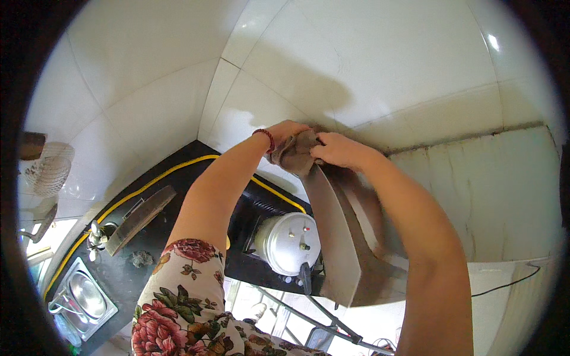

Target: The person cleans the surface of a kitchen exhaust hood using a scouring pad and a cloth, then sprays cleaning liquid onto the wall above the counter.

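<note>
Both hands hold a crumpled brown cloth [296, 153] at the end of a metal range hood [331, 222], close to the tiled wall. My left hand [289, 131], with a dark red beaded bracelet at the wrist, presses on the cloth from the left. From the right, my right hand [343, 151] grips the cloth's edge between thumb and fingers. Part of the hood's far end is hidden behind the cloth and the hands. The hood's sloping panels look brownish and stained. Beneath it stands a silver pressure cooker [289, 244] on the black stove.
A yellow hose [169, 167] runs along the black countertop [173, 231]. Left of my arm are a brown board [142, 218], a metal scouring pad [142, 259] and a steel sink [89, 296]. Below stands a dark metal frame [329, 311]. At right, a black cable [507, 282] hangs.
</note>
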Demonstrator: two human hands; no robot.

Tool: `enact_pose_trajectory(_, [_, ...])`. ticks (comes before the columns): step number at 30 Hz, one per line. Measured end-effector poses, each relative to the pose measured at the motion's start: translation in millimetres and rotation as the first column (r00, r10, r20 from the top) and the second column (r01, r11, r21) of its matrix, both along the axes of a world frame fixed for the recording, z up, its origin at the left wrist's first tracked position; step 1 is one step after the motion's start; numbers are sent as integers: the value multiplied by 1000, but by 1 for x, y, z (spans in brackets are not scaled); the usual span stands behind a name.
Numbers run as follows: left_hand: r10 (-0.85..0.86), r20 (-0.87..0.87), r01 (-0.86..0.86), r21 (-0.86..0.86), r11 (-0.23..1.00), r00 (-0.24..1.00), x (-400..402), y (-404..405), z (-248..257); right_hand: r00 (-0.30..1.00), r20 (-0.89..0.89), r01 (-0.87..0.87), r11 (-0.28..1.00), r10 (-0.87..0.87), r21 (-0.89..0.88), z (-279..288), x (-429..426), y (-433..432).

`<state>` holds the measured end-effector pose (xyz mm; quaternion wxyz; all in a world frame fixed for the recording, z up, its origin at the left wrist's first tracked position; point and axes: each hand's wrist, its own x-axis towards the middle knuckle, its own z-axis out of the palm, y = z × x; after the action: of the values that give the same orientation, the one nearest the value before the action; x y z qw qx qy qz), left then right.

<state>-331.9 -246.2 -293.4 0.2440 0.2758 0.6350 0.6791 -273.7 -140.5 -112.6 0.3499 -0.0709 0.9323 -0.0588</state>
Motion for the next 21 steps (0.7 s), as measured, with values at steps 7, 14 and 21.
enact_pose_trajectory(7, [-96, 14, 96, -15, 995, 995, 20, -17, 72, 993, -96, 42, 975, -65, -220, 46, 34, 9])
enact_pose_trajectory(14, [-169, -367, 152, -75, 986, 915, 73, -40, 157, 995, -62, 45, 926, -73, -376, 123, 96, -6])
enact_pose_trajectory(21, [-140, -256, 71, -262, 963, 957, 163, -76, 261, 890, -451, -199, 946, 66, -255, 159, 235, -27])
